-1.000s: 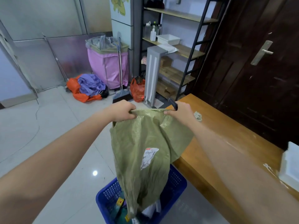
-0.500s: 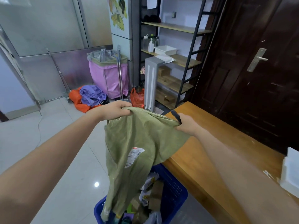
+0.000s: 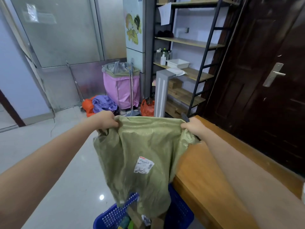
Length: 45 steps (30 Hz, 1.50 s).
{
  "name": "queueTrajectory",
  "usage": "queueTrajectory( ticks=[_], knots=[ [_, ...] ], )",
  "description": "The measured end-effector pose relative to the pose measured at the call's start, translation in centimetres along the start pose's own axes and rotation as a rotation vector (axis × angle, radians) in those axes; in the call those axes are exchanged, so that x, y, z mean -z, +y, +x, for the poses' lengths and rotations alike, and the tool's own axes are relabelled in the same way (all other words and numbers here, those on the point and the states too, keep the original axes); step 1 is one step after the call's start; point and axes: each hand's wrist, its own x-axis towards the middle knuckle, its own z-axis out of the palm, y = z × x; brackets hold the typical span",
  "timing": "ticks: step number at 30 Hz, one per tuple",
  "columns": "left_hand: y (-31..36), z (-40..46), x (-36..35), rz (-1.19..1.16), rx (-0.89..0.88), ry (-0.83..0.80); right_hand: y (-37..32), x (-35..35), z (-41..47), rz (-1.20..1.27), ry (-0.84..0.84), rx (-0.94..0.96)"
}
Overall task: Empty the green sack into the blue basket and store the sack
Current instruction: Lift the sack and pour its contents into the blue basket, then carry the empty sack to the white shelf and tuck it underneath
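The green woven sack [image 3: 142,154] hangs upside down in front of me, a white label on its side. My left hand [image 3: 106,119] grips one upper corner and my right hand [image 3: 193,127] grips the other, stretching the top edge wide. The sack's open lower end dangles into the blue plastic basket [image 3: 179,214] on the floor below. Packets and scraps lie inside the basket, partly hidden by the sack.
A wooden bench [image 3: 211,171] runs along the right, touching the basket. Behind it is a dark door [image 3: 264,71]. Ahead stand a shelf rack [image 3: 186,71], a pink-lined bin [image 3: 122,85], a dustpan, and orange and purple bags [image 3: 102,104] on the tiled floor.
Both hands have spread apart and lifted, pulling the sack's top edge taut and wider. The sack hangs flatter and its lower end has shifted over the basket.
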Motion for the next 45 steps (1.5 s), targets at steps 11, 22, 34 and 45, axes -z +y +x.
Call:
queueTrajectory(
  ticks=[11,22,34,45],
  knots=[
    [5.7,0.5,0.8,-1.072,-0.123,-0.531,-11.5,-7.0,-2.8,0.305,-0.099,0.161],
    [5.0,-0.6,3.0,-1.216,-0.357,-0.8,-12.5,-8.2,-7.7,0.056,0.185,0.103],
    [3.1,-1.6,0.9,-1.122,-1.013,-0.351,-14.1,-2.0,-20.2,0.032,0.339,0.122],
    [11.1,-13.8,1.4,-1.125,-0.998,-0.533,-14.3,8.6,-34.0,0.048,0.523,0.065]
  ],
)
